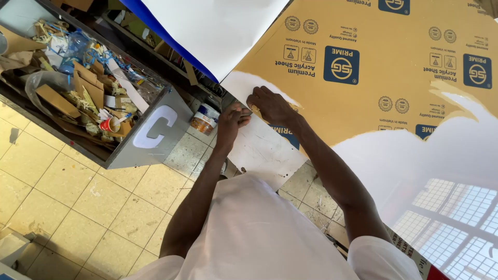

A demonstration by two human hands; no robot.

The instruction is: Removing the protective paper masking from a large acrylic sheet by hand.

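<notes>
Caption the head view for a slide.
Both hands, left hand and right hand, peel brown protective paper off a clear acrylic sheet.
</notes>
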